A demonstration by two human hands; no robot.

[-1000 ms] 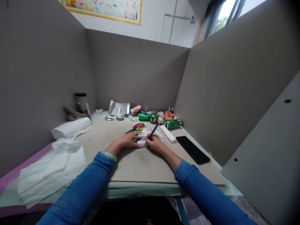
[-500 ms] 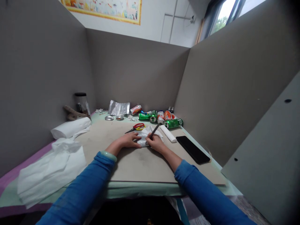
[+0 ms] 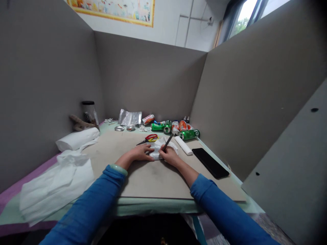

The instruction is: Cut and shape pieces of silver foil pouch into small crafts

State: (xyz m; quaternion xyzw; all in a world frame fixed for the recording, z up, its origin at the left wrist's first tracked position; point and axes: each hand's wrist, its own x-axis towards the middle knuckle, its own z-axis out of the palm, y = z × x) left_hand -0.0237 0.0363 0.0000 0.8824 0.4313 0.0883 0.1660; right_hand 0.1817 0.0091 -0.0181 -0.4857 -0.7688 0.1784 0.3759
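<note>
My right hand (image 3: pixel 170 156) is closed around a dark, pen-like stick (image 3: pixel 168 142), held slanting with its upper end away from me. Its lower tip is hidden by my fingers, over a small silvery sheet (image 3: pixel 155 154). My left hand (image 3: pixel 141 152) lies with fingers spread at the sheet's left edge, pressing on it. Crumpled white tissue (image 3: pixel 163 141) lies just beyond the sheet. Scissors with red and yellow handles (image 3: pixel 151 137) rest behind my left hand, blades pointing left.
A beige board (image 3: pixel 153 185) covers the table. To the right lie a white bar (image 3: pixel 183 145) and a black phone-like slab (image 3: pixel 210 162). Crushed cans (image 3: pixel 189 134) and a bent metal sheet (image 3: pixel 129 117) line the back. Paper roll (image 3: pixel 78 139), loose tissue (image 3: pixel 57 182) and a jar (image 3: pixel 90 114) stand left.
The top of the dark stick has shifted very slightly left in my right hand. My left hand and the other things stay as they were.
</note>
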